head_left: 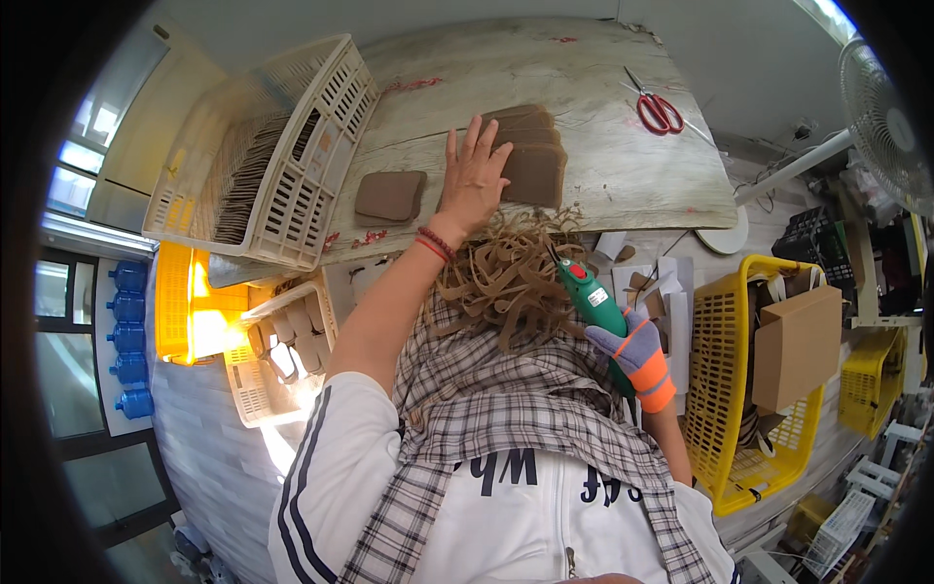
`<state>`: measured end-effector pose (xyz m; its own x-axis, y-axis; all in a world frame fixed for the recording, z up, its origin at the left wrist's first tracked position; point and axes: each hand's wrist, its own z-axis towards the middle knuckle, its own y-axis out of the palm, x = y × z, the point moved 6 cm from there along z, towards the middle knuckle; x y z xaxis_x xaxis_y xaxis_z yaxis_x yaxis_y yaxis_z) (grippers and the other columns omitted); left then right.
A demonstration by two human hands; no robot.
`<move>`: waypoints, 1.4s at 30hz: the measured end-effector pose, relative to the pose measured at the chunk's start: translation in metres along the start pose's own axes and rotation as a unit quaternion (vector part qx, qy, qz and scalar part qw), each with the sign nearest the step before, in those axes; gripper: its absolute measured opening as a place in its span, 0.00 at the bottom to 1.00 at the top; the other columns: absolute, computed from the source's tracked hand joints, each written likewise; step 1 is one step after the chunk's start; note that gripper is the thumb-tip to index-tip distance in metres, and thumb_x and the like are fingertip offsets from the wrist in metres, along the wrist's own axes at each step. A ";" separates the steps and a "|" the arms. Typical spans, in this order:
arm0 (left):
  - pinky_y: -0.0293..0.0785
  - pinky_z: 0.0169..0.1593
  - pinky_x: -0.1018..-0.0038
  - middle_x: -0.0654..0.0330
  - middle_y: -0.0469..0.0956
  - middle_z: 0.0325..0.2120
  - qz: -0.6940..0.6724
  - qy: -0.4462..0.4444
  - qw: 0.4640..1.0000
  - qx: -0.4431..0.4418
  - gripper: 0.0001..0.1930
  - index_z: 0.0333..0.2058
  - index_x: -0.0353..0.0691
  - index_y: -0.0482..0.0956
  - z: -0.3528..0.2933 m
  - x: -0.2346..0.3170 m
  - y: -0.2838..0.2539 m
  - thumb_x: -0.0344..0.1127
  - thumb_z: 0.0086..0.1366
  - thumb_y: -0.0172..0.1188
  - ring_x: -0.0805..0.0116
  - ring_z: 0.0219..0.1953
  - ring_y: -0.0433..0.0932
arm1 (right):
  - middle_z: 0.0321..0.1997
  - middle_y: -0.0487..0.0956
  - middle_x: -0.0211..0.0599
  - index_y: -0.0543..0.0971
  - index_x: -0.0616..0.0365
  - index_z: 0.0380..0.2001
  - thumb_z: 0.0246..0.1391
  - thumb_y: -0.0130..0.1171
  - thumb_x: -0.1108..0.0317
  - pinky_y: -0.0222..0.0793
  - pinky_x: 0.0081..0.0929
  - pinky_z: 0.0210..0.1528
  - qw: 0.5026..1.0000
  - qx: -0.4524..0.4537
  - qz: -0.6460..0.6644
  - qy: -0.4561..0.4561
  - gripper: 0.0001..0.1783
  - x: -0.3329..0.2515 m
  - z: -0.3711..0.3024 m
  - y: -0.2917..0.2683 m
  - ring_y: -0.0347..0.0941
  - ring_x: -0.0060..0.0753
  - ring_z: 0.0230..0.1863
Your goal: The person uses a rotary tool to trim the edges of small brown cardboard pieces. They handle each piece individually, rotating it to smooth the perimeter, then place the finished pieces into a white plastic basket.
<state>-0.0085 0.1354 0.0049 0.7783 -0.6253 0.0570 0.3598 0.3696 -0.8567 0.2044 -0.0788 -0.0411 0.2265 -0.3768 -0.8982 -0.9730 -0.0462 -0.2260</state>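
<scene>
My bare left hand (474, 175) reaches over the table with its fingers stretched out. Its fingertips lie at the left edge of a fanned stack of flat brown pieces (533, 175); whether they press on it I cannot tell. To the left of the wrist rests a smaller brown stack (389, 196) with rounded corners. My right hand (637, 355), in a grey and orange glove, is wrapped round a green electric cutter (595, 300) with a red switch. The cutter's narrow dark tip points at a heap of curled brown offcut strips (511, 277) on my lap and the table's front edge.
A white slotted crate (306, 165) with upright brown sheets stands at the table's left. Red-handled scissors (660, 114) lie at the far right. Below are a yellow basket (720, 419) holding a cardboard box (798, 348), and a cream crate (255, 375). A fan (880, 122) stands right.
</scene>
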 end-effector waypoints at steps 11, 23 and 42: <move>0.64 0.46 0.63 0.62 0.67 0.30 -0.258 -0.152 0.954 -0.001 0.15 0.31 0.41 0.65 -0.032 -0.007 -0.008 0.27 0.51 0.65 0.63 0.37 0.65 | 0.25 0.78 0.34 0.75 0.66 0.39 0.43 0.70 0.60 0.68 0.17 0.26 0.999 0.010 -0.043 -0.029 0.24 0.004 0.001 -0.002 0.72 0.17 0.25; 0.68 0.55 0.69 0.60 0.75 0.45 -0.850 -0.346 0.334 0.214 0.12 0.43 0.39 0.71 -0.036 0.041 0.002 0.22 0.61 0.56 0.67 0.48 0.73 | 0.22 0.77 0.30 0.74 0.65 0.37 0.45 0.69 0.62 0.65 0.16 0.20 0.993 0.061 0.077 -0.065 0.21 -0.036 0.013 0.001 0.70 0.16 0.18; 0.69 0.56 0.64 0.58 0.73 0.48 -0.868 -0.370 0.296 0.147 0.16 0.49 0.39 0.67 -0.042 0.092 0.019 0.21 0.63 0.51 0.63 0.50 0.73 | 0.24 0.77 0.31 0.74 0.65 0.38 0.47 0.68 0.66 0.67 0.16 0.18 0.981 0.090 0.161 -0.053 0.19 -0.063 -0.001 -0.009 0.71 0.18 0.18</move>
<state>0.0487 0.0560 -0.0272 -0.8510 0.2340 0.4702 0.4926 0.0450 0.8691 0.1994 -0.0558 0.0178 -0.0781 -0.2461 -0.9661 -0.9735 0.2276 0.0207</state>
